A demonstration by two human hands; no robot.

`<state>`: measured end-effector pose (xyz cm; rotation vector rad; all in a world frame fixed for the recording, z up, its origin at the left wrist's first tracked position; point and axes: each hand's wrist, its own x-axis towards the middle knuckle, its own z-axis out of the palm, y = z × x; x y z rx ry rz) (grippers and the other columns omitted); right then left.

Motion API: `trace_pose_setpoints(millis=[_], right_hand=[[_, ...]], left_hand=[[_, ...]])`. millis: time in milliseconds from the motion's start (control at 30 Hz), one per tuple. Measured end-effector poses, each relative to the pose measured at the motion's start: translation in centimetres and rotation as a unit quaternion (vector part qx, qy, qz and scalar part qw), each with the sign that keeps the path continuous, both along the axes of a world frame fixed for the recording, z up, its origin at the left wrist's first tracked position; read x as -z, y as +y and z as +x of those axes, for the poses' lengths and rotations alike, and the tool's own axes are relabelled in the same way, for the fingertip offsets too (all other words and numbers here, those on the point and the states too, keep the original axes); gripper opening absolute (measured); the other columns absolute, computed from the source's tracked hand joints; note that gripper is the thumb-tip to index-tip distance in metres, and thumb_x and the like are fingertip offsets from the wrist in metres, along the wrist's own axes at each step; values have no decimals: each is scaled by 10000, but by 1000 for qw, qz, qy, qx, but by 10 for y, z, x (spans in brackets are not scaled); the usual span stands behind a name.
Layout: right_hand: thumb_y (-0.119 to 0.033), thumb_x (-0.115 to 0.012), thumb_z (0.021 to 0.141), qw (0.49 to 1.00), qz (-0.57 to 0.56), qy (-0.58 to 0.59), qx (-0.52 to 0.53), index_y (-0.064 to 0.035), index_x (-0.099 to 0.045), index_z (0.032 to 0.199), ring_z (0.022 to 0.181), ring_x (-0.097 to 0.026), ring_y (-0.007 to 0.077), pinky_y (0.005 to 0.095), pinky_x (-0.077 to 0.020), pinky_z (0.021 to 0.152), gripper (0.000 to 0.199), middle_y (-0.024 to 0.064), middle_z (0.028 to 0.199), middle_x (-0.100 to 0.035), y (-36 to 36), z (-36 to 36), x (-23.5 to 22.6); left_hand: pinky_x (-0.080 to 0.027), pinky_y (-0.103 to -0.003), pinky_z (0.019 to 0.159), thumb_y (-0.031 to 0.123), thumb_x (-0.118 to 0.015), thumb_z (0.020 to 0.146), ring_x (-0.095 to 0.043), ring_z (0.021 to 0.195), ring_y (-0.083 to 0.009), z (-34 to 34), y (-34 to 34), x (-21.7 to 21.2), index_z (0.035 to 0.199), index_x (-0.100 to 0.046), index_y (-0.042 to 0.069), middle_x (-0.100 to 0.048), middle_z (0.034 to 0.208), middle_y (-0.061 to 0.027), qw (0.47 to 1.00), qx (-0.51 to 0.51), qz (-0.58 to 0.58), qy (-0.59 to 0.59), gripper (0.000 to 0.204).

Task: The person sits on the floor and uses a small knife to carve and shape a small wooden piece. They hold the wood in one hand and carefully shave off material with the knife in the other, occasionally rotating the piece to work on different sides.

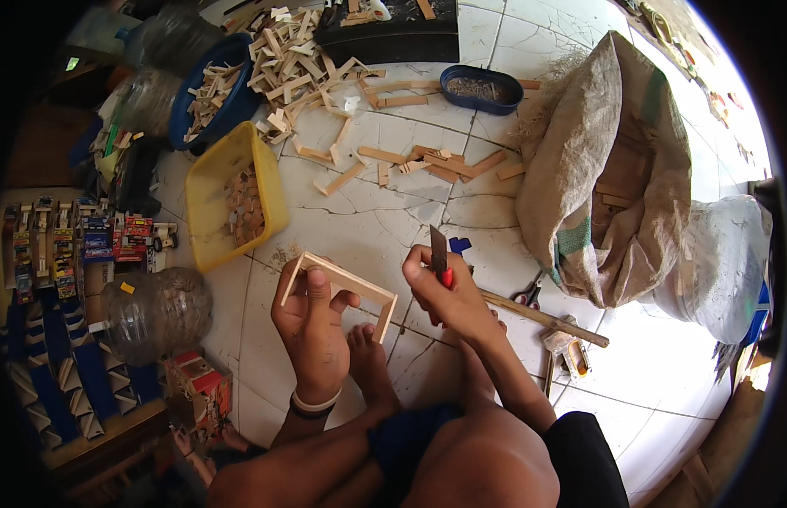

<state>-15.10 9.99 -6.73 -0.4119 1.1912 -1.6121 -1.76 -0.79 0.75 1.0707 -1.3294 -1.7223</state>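
Note:
My left hand (319, 343) is closed around a small three-sided frame (353, 284) of pale wood strips, with the thumb pressed on its long strip. The frame's open side faces down toward me. To its right, my right hand (458, 300) grips a knife (439, 248) with a dark, broad blade pointing up and a bit of red at its base. Most of the knife's handle is hidden in the fingers. Blade and frame are apart. A small blue piece (459, 245) lies on the floor just beyond my right hand.
A yellow tub (279, 190) with small wood blocks stands left, a blue basin (177, 118) behind it. Wood pieces (296, 63) lie heaped at the back. A woven sack (571, 161), scissors (529, 292) and a wooden stick (546, 319) are right. Toy trucks (135, 239) stand far left.

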Motion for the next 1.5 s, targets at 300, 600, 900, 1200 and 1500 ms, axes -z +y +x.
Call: trace_pose_setpoints(millis=[300, 600, 900, 1200, 1500], right_hand=[[-381, -680, 1010, 997, -4, -4, -83, -37, -675, 864, 521, -450, 45, 242, -326, 485, 374, -9, 600, -574, -6, 5, -6], [-385, -686, 1003, 993, 113, 9, -45, -68, -611, 712, 512, -445, 52, 248, -330, 491, 436, -4, 542, -534, 4, -7, -31], [-302, -702, 1003, 986, 68, 141, 49, -38, -546, 688, 496, -401, 90, 302, -326, 482, 440, 24, 512, -469, 3, -4, -29], [-96, -760, 846, 877, 24, 472, 84, -33, -567, 719, 541, -602, 355, 408, -439, 500, 239, 132, 622, -609, 4, -2, -19], [-98, -760, 815, 865, 39, 494, 84, -75, -667, 818, 620, -682, 294, 398, -501, 542, 96, 80, 690, -676, -3, 11, -16]], left_hand=[[-555, -282, 733, 179, -635, 1048, -638, 944, -116, 5, -7, 25, 1202, -629, 15, -672, 1057, -26, 998, 42, 25, -40, 224], [-532, -419, 875, -78, -717, 802, -665, 992, -330, -1, 4, 16, 1155, -701, 10, -710, 1050, -129, 816, 195, -482, -253, 364], [-552, -341, 845, -1, -601, 983, -714, 901, -226, 0, 5, 14, 1160, -682, -37, -744, 942, -124, 942, 219, -206, -150, 198], [-520, -272, 580, 334, -459, 1116, -601, 598, -115, 12, 6, -15, 977, -608, 5, -603, 723, -43, 945, 289, 149, -44, 386], [-395, -224, 541, 342, -501, 1101, -499, 589, -40, 6, 16, -15, 912, -620, 24, -568, 717, 13, 959, 256, 70, -103, 389]])
